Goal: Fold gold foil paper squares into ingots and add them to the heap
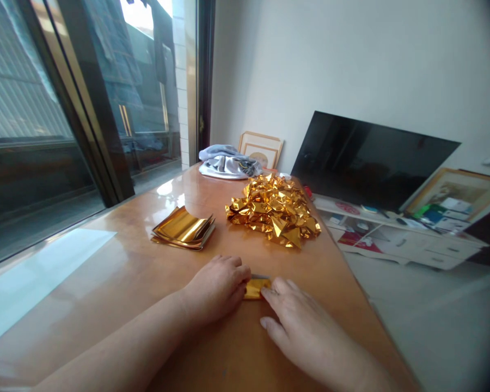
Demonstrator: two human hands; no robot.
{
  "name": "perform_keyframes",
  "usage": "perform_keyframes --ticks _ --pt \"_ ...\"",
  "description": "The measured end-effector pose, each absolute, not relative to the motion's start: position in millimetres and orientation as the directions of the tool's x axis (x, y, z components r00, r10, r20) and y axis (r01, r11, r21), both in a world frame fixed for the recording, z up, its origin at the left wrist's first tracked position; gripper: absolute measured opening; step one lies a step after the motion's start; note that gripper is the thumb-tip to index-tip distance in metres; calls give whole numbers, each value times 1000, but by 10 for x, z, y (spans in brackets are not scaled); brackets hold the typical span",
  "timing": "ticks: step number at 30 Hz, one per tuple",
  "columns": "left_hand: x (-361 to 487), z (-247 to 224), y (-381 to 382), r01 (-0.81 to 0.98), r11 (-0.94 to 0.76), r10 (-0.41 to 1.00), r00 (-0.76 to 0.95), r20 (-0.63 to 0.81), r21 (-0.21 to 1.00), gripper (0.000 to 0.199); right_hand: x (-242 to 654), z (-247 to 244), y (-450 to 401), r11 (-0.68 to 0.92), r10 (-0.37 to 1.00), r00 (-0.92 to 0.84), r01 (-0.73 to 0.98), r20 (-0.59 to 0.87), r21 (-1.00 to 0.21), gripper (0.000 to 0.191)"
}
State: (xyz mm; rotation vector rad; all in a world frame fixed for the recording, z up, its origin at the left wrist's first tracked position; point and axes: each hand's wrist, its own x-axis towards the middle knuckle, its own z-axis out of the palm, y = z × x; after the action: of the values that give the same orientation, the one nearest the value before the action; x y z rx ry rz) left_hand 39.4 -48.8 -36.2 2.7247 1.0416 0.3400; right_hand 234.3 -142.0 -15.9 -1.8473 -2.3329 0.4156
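A small folded strip of gold foil (255, 289) lies on the glossy orange-brown wooden table (126, 272) between my hands. My left hand (216, 288) presses its curled fingers against the strip's left end. The fingertips of my right hand (298, 321) rest on its right end, and the hands hide part of it. Farther left stands a neat stack of folded gold foil sheets (183, 228). A crumpled heap of shiny gold foil (273, 209) lies beyond my hands.
A grey-white cloth bundle (224, 162) and a leaning picture frame (261, 149) stand at the table's far end. The table's right edge drops to the floor near a flat black screen (371, 160) and a white low cabinet (396, 234). A glass sliding door (90, 92) runs along the left.
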Motion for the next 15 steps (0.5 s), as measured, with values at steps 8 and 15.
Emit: perform_keyframes --ticks 8,15 --pt "384 -381 -477 616 -729 673 724 150 299 17 2371 -141 -1380 185 973 -218 935 -80 -302 27" --pt "383 -388 -472 613 -733 668 731 140 296 19 2381 -188 -1358 177 977 -201 952 -76 -249 39"
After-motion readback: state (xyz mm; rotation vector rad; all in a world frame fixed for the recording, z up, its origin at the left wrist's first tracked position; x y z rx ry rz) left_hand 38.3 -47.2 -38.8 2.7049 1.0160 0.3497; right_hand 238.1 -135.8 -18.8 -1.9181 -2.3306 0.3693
